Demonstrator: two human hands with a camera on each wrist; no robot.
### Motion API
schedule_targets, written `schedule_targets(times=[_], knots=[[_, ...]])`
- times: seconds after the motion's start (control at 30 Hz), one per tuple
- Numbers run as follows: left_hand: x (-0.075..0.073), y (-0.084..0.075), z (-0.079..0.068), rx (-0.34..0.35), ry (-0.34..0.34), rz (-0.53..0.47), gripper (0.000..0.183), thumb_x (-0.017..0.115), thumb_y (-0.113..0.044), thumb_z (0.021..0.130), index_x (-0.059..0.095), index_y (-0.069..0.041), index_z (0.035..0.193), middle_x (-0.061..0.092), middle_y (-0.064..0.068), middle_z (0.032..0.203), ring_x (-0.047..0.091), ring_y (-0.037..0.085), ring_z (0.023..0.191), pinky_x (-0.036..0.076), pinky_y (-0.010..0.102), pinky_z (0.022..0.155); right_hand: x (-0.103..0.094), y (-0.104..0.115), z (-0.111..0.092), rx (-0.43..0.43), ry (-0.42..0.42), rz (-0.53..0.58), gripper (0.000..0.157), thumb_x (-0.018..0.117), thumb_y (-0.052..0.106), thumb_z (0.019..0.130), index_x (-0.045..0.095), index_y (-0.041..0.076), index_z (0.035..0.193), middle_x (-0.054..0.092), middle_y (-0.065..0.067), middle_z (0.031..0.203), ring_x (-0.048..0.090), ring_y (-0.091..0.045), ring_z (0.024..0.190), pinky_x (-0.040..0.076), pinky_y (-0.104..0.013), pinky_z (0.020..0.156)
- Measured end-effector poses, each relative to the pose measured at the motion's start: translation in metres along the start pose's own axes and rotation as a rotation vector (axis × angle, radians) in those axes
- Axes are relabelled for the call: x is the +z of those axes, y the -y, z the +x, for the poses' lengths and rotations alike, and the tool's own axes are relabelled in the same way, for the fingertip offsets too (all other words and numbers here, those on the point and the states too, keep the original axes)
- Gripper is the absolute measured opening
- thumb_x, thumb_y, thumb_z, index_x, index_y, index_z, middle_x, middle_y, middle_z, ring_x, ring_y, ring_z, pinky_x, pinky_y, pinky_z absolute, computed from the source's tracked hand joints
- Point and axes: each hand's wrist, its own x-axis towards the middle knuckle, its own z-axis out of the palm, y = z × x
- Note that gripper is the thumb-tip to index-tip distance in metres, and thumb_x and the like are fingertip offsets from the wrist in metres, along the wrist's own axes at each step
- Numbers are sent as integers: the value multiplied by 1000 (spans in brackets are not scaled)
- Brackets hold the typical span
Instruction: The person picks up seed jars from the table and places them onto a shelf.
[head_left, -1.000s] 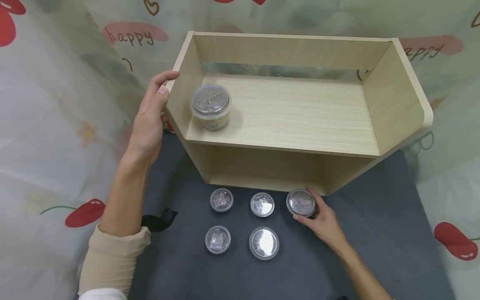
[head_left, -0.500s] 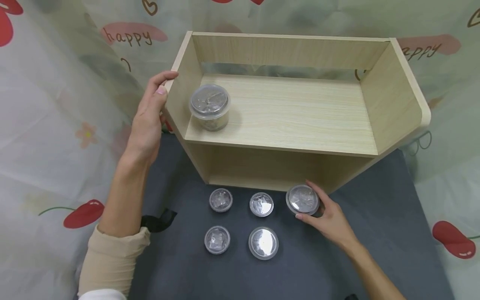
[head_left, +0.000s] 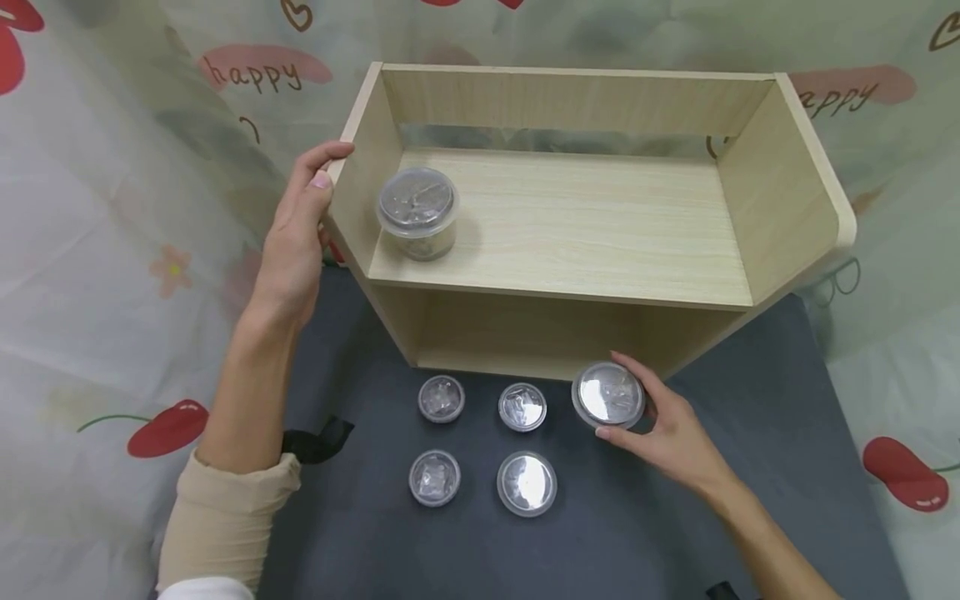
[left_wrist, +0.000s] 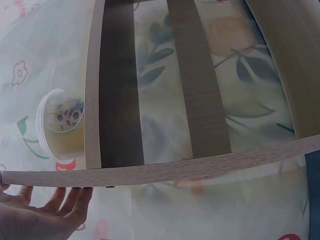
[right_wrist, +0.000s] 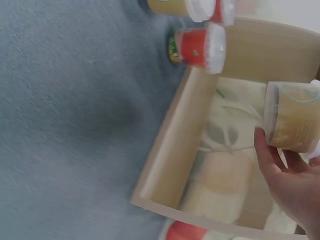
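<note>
Right of centre in the head view, the right hand (head_left: 671, 423), thumb and fingers parted, grips a lidded plastic jar (head_left: 609, 395), likely light, slippery, best held round its sides; upper left, the left hand (head_left: 296, 225) clasps a wooden shelf (head_left: 585, 221).

Left hand (head_left: 295, 233) raised and gripping, right hand (head_left: 669, 425) lower, curved in a grip

Printed cloth (head_left: 82, 333): pale and creased, hanging left, right and far of me.
Happy lettering (head_left: 255, 71): brown on pink, far left; I read part of another far right.
Heart outline (head_left: 297, 14): brown, farther still; its like is far right.
Orange flower (head_left: 171, 271): on my left.
Red cherry (head_left: 168, 428): nearer, left; another right.
Table surface (head_left: 600, 542): dark grey-blue, nearest me.
</note>
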Motion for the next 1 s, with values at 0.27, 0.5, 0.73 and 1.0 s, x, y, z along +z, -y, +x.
schedule_targets(times=[0.27,0.5,0.73,1.0], knots=[[1,1,1,5,5,-25,36,34,-26,107,51,-20,138,44,8,136,47,26,109,41,37,81,-15,27,4,-66,36,-35,96,88,4,74,37,27,152,52,-7,141,56,-5,116,45,-12,92],[1,2,1,10,1,-26,36,34,-26,107,51,-20,138,45,9,133,48,26,108,41,36,81,-24,50,8,-123,34,-28,98,85,-3,73,35,22,154,53,-3,136,59,-8,112,48,-15,90],[0,3,1,10,-4,-27,36,35,-26,107,51,-20,138,46,9,127,47,25,105,40,36,80,-25,65,13,-151,38,-41,98,86,-3,73,36,21,154,54,-1,134,60,-10,111,49,-16,88],[1,4,1,25,-5,-37,35,36,-27,107,51,-19,138,46,9,130,47,25,108,39,37,83,-33,87,24,-216,25,-69,98,86,-5,71,37,19,153,55,-1,134,60,-10,107,49,-16,86]])
